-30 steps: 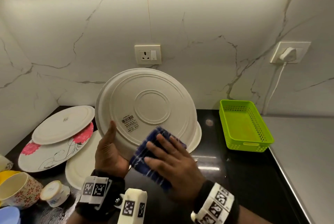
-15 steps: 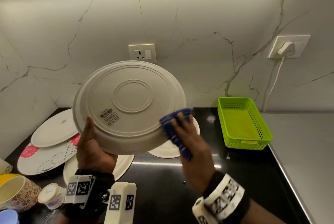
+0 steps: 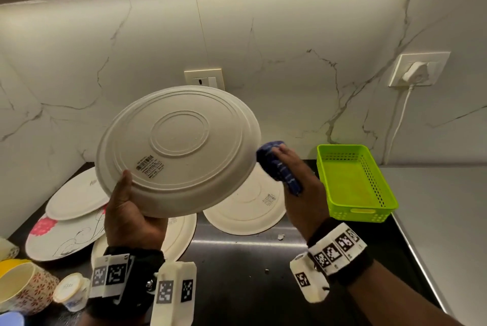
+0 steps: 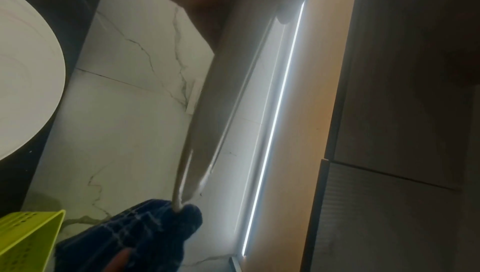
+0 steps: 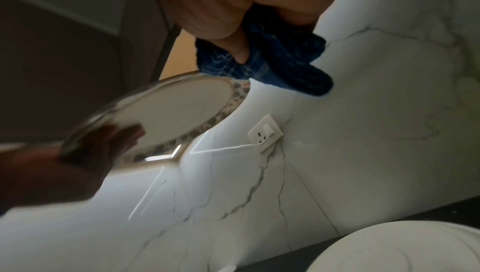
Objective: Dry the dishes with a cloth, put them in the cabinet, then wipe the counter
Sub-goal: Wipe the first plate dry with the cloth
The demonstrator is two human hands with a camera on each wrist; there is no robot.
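Two hands are working over the black counter [image 3: 237, 273]. Along its left edge, cups [image 3: 23, 288] and a floral plate [image 3: 60, 236] with a white plate [image 3: 76, 199] lying on it are sitting untouched. Your left hand [image 3: 129, 217] is gripping the raised white plate [image 3: 179, 146] by its lower rim, thumb on the underside, holding it tilted above the counter with its bottom facing you. At the plate's right rim, your right hand [image 3: 300, 183] is clutching the blue cloth [image 3: 276, 165], fingers curled round it, pressing it against the edge. Below, two more white plates [image 3: 247, 207] are lying upside down mid-counter. Near the right edge, a green basket [image 3: 361, 215] is standing.
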